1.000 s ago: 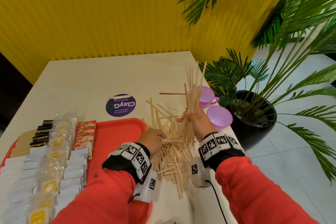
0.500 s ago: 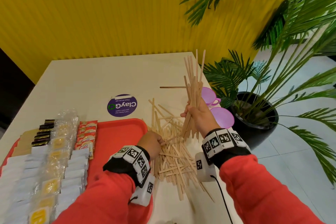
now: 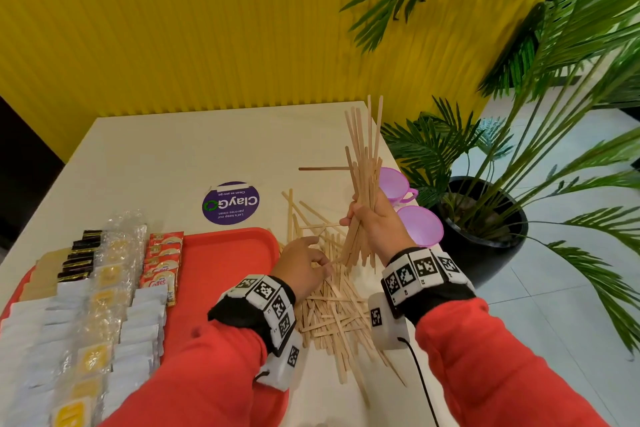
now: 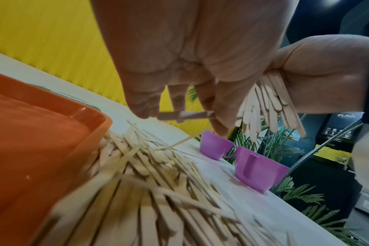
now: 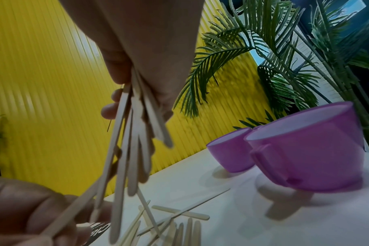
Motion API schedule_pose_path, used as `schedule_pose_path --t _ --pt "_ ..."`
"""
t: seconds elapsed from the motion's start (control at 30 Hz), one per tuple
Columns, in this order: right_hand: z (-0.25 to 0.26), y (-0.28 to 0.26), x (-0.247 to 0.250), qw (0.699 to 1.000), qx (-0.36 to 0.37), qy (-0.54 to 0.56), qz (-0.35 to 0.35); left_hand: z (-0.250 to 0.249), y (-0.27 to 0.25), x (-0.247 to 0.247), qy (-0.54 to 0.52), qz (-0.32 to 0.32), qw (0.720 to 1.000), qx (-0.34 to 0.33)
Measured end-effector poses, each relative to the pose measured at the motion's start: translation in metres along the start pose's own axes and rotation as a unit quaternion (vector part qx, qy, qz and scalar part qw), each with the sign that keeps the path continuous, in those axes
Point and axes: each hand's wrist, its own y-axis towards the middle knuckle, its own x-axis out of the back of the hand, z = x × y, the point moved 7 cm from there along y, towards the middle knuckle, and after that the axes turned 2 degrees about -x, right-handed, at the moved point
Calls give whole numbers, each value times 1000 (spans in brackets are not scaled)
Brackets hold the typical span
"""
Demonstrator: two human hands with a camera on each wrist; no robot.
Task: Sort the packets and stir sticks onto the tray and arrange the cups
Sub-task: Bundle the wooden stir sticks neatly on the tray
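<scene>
My right hand [image 3: 372, 218] grips an upright bundle of wooden stir sticks [image 3: 363, 163] above the table; the same bundle of stir sticks [image 5: 133, 149] fans down from the fist in the right wrist view. My left hand [image 3: 304, 260] pinches a single stir stick [image 4: 185, 114] just over the loose pile of sticks [image 3: 332, 308] beside the red tray [image 3: 225, 260]. Rows of packets [image 3: 104, 305] fill the tray's left half. Two purple cups [image 3: 419, 229] stand at the table's right edge, behind my right hand.
A round purple sticker [image 3: 231, 203] lies on the cream table [image 3: 173, 156] beyond the tray. A potted palm [image 3: 485, 211] stands on the floor right of the table. A yellow ribbed wall [image 3: 173, 28] runs behind.
My right hand has lifted the bundle of sticks higher off the pile. My left hand has risen from the pile with one stick pinched.
</scene>
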Motion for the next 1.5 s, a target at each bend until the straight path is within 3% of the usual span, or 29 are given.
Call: schedule_pose_path --t 0.2,0.57,0.67,0.77,0.87,0.93,1.0,1.07,1.17,1.23,1.37,1.5 --pt "3 3 12 1000 6 -9 -21 10 -2 -2 30 10 999 18" --pt "14 8 17 999 25 -10 -29 18 2 -17 185 82 978 46" --pt "13 8 18 999 22 -4 -30 13 -1 -12 183 68 979 48" --pt "15 7 16 999 26 -6 -25 4 -5 0 111 20 993 43" --pt "14 4 9 1000 25 -6 -12 -4 -10 23 -77 -49 995 52" --pt "13 1 -1 1000 26 -5 8 -10 -14 56 -164 -173 970 41" --pt "12 -3 -13 999 30 -4 28 -18 -22 97 -164 -315 935 8" --pt "11 -8 -26 998 39 -3 49 -30 -24 121 -86 -351 932 -34" --pt "9 -11 -49 996 46 -19 76 -39 -7 121 20 -230 971 -67" --pt "6 -11 -66 995 43 -16 91 -37 -2 111 -69 -145 983 -92" --pt "1 -10 -96 994 48 -28 94 -21 -14 104 -176 -143 972 -53" --pt "-6 -9 -125 992 54 -62 99 10 -24 101 -335 -94 937 -11"
